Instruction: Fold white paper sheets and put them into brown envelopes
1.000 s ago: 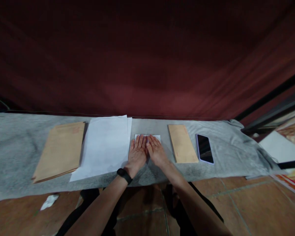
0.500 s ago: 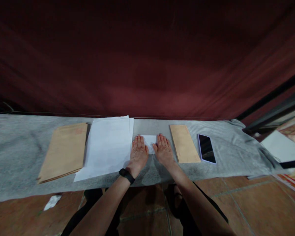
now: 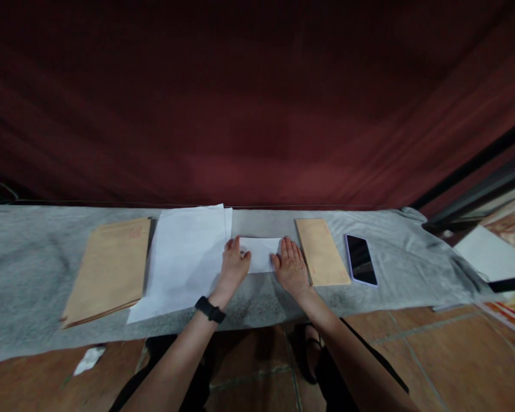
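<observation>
A folded white paper strip (image 3: 261, 254) lies crosswise on the grey cloth in front of me. My right hand (image 3: 292, 268) rests flat on its right end, fingers stretched out. At the strip's left end, my left hand (image 3: 235, 264) is turned on its side, its thumb spread from the index finger with a gap between them. Its other fingers are partly curled and partly hidden. Left of that hand lies a stack of large white sheets (image 3: 186, 252). To the right of my right hand is a small stack of brown envelopes (image 3: 324, 252).
Larger brown envelopes (image 3: 107, 269) are stacked at the left. A phone (image 3: 361, 259) in a purple case lies right of the small envelopes. The grey cloth (image 3: 416, 257) covers the narrow surface, with a dark red curtain (image 3: 240, 143) behind it.
My left hand has lifted from lying flat, turned on its side and shifted left. My right hand has slid slightly right, staying flat. More of the paper strip shows between them.
</observation>
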Tool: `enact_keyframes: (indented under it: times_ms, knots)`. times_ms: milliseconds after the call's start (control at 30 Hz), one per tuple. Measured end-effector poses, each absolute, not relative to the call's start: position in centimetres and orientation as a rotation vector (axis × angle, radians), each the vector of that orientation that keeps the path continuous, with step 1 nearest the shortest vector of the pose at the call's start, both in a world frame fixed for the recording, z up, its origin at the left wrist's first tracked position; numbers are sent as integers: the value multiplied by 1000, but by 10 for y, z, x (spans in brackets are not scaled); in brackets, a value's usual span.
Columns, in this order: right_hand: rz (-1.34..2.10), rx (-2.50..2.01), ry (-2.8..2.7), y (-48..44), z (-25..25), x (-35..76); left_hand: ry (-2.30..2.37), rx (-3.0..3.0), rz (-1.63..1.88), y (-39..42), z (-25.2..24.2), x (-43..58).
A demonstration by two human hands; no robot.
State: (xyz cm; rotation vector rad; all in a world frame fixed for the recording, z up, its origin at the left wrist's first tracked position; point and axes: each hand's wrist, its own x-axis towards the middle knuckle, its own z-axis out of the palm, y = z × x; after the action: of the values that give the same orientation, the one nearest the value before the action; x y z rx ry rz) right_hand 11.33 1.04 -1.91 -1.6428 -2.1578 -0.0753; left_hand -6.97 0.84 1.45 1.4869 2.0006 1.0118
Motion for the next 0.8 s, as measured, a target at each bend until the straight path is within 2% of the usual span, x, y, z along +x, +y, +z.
enact_keyframes:
  times_ms: [133, 267, 467, 600, 700, 800]
  knots:
    - [40, -1611, -2166, 10, -8, 113, 1890, 1152, 1236, 12, 19, -73]
    - [211, -1347, -2339, 3, 14, 105, 1746, 1011, 1455, 9, 30, -68]
    - [356, -1172, -2353, -10, 38, 95, 1364, 912, 1445, -4, 57, -55]
    - [725, -1217, -1822, -2, 49, 100, 1281, 842, 1430, -6, 64, -51]
    - [1034, -1156, -1249, 7, 54, 102, 1302, 810, 1245, -10, 60, -45]
    - [1201, -1047, -883, 11, 53, 101, 1193, 819, 1131, -18, 55, -37]
